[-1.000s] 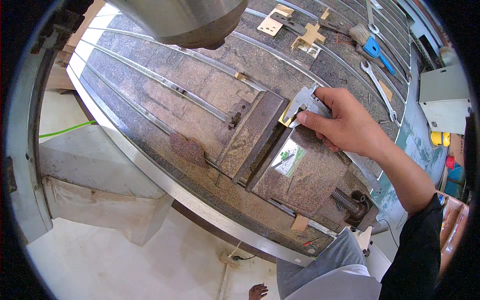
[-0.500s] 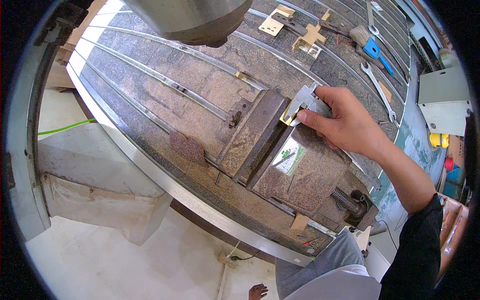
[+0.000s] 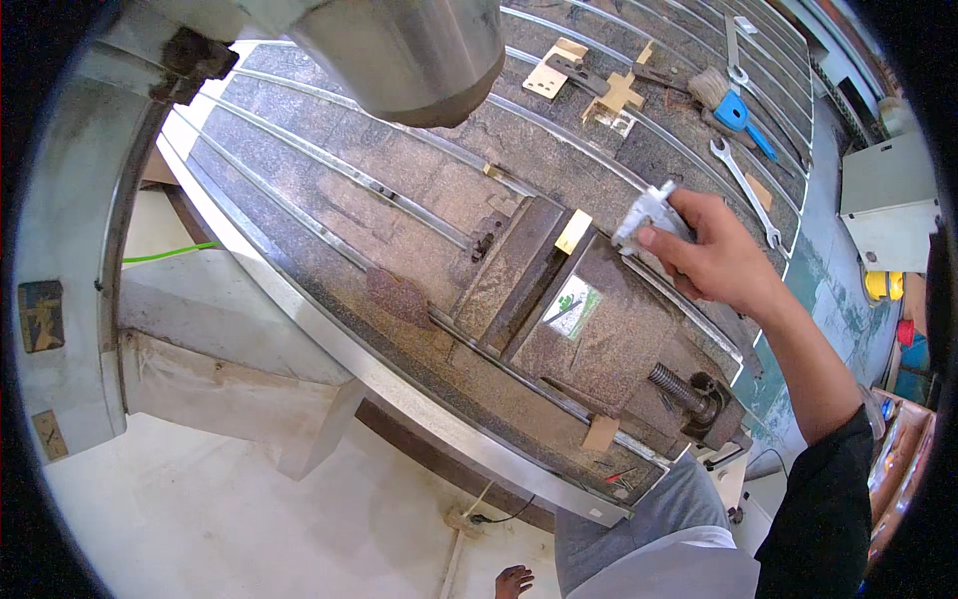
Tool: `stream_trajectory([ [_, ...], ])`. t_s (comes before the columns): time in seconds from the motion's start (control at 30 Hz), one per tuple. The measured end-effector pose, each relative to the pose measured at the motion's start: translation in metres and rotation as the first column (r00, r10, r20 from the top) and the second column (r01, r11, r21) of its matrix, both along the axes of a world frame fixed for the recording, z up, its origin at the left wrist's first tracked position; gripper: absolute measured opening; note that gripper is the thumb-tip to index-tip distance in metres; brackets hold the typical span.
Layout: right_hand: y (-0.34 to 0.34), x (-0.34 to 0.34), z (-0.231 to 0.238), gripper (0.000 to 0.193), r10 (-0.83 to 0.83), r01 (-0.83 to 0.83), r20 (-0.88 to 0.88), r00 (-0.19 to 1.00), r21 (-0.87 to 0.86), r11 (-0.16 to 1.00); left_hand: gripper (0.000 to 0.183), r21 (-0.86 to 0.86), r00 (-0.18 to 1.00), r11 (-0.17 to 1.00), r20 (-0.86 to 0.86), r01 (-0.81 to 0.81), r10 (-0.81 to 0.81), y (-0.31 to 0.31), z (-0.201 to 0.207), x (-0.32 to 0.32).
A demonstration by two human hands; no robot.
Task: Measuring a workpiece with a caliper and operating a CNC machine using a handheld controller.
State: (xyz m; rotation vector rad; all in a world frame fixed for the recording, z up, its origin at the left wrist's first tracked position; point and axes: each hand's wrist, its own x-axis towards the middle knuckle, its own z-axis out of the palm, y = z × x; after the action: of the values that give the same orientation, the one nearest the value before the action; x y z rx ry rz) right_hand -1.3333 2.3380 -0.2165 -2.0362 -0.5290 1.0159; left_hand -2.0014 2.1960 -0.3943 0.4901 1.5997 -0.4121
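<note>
My right hand (image 3: 723, 255) is closed around a silver caliper (image 3: 646, 213), pinching it between thumb and fingers above the right side of a machine vise (image 3: 624, 344). A small, shiny brass-coloured block (image 3: 573, 232) sits at the far end of the vise jaws, a short gap to the left of the caliper. Low in the picture, my left hand (image 3: 513, 582) hangs beside my grey clothing, away from the machine. Its fingers look slightly apart, and nothing shows in them.
Over the slotted, chip-covered machine table (image 3: 329, 150) hangs a metal spindle head (image 3: 409, 60). Wrenches (image 3: 746, 190), a blue-handled brush (image 3: 738, 115) and brass-coloured plates (image 3: 621, 95) lie at the far right. A brown abrasive piece (image 3: 399, 297) rests left of the vise, whose screw (image 3: 679, 387) faces me.
My right hand has drawn the caliper right, off the brass-coloured block, which now shows fully. The whole view has shifted slightly. My left hand still hangs low.
</note>
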Motion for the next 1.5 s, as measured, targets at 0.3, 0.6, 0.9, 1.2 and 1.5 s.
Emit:
stream_trajectory([
  [0.3,-0.085,-0.014,0.044,0.023,0.066,-0.066,-0.02,0.998,0.005,0.998,0.036,0.044,0.969,0.997,0.24,-0.065,0.053,0.031,0.003,0.011],
  [0.6,-0.189,-0.026,0.082,0.037,0.092,-0.105,0.29,0.953,0.03,0.994,0.043,0.26,0.747,0.727,0.03,0.635,-0.664,0.09,0.046,0.071],
  [0.9,-0.331,-0.036,0.104,0.044,0.128,-0.108,0.433,0.892,-0.071,0.992,0.041,0.622,0.625,0.538,0.099,0.569,-0.774,0.096,0.141,0.143],
  [1.2,-0.448,-0.011,0.172,0.037,0.094,-0.14,0.332,0.939,0.118,0.983,0.026,0.898,0.277,0.393,0.333,0.2,-0.901,-0.076,0.3,0.493],
  [1.5,-0.575,0.002,0.245,0.032,-0.14,0.021,0.498,0.856,0.236,0.972,0.013,0.665,-0.018,0.677,0.717,0.314,-0.696,-0.221,0.365,0.605],
])
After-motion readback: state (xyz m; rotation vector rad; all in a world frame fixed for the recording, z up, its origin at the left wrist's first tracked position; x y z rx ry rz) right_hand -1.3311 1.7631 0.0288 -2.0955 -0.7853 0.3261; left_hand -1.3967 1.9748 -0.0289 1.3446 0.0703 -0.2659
